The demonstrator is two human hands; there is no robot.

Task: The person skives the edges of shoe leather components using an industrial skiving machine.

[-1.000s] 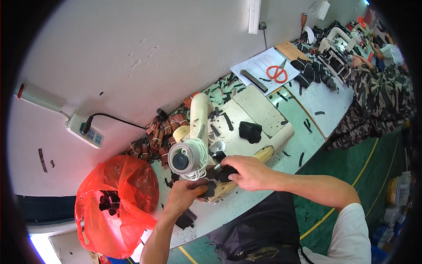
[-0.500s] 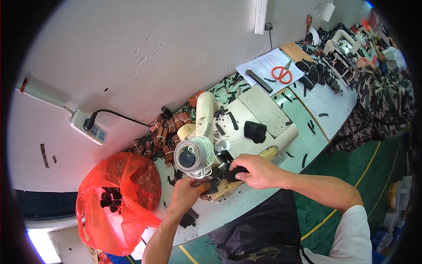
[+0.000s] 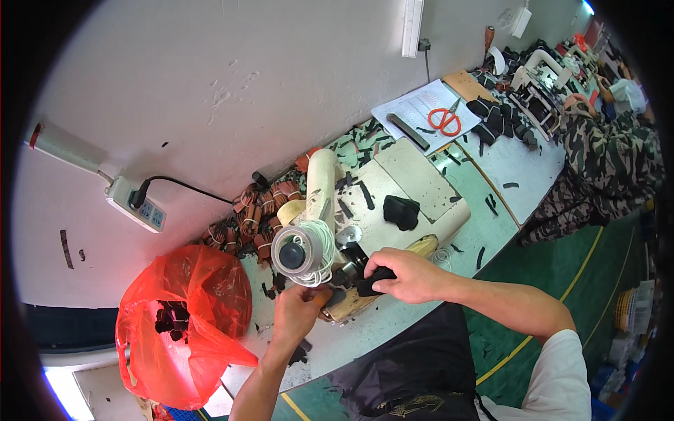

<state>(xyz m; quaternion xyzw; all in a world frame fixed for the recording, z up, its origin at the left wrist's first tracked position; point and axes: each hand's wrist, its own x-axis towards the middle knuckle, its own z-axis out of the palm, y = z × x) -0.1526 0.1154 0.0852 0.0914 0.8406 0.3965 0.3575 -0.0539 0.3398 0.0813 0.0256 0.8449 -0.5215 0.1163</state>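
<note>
My left hand point(image 3: 296, 312) is closed in a pinch at the front of a cream-coloured bench machine point(image 3: 414, 184). A dark grey flat piece point(image 3: 338, 296) shows at its fingertips, beside an orange-brown patch at the thumb. To the right, my right hand point(image 3: 404, 274) grips a soft black piece point(image 3: 375, 282) against the machine's dark metal working head point(image 3: 354, 261). The parts of both pieces under my fingers are hidden. Another folded black piece point(image 3: 401, 212) lies on the machine's top. White cord hangs around a round grey holder point(image 3: 293, 250) just above my left hand.
A red plastic bag point(image 3: 186, 281) with black pieces stands left of the table. Bundled brown pieces point(image 3: 251, 216) lie along the wall. Red-handled scissors point(image 3: 445, 121) rest on paper sheets at the back. A person in camouflage clothing point(image 3: 611, 158) sits at the right.
The whole view has shifted slightly. My right hand's black piece sits a little lower and more to the left against the machine head. Less of the grey piece shows at my left fingertips.
</note>
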